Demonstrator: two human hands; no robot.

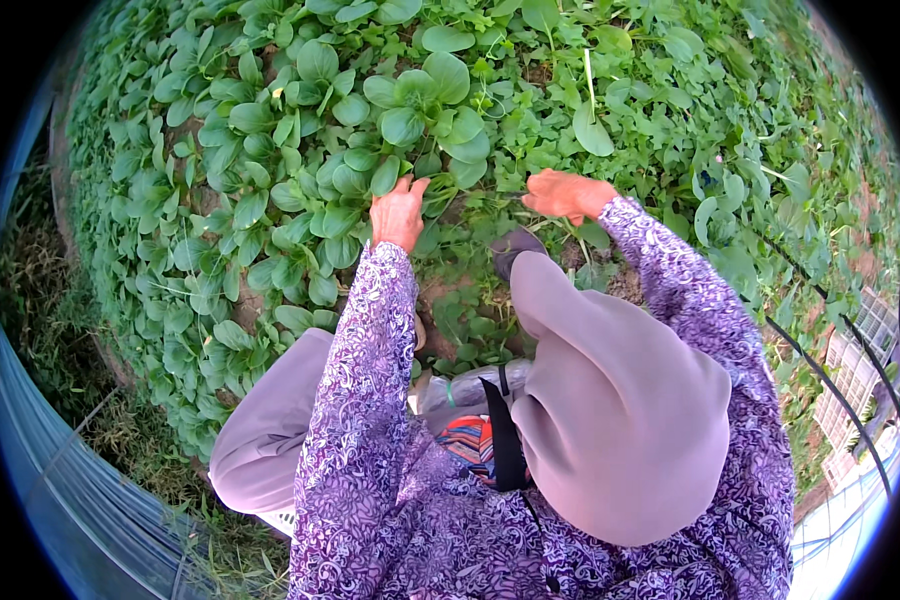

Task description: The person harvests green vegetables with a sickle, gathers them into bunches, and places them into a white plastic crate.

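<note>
My left hand (398,216) reaches in at the base of a leafy green plant (415,100) with broad, rounded leaves. Its thumb and forefinger show at the stems, curled in against them; leaves cover the other fingers. To the right, my right hand (568,196) is closed, fingers bent together, just above low, small-leaved weeds (555,150). Whatever it may be pinching is too small to make out. Between the two hands lie thin stems and a patch of bare soil (455,212).
Dense leafy greens (250,210) spread left and ahead. A loose leaf with a pale stalk (592,130) lies on the weeds. My shoe (516,250) and bent knee (610,390) are close below. Dark hoses (820,370) and pale crates (865,350) stand right; blue sheeting (80,490) edges the left.
</note>
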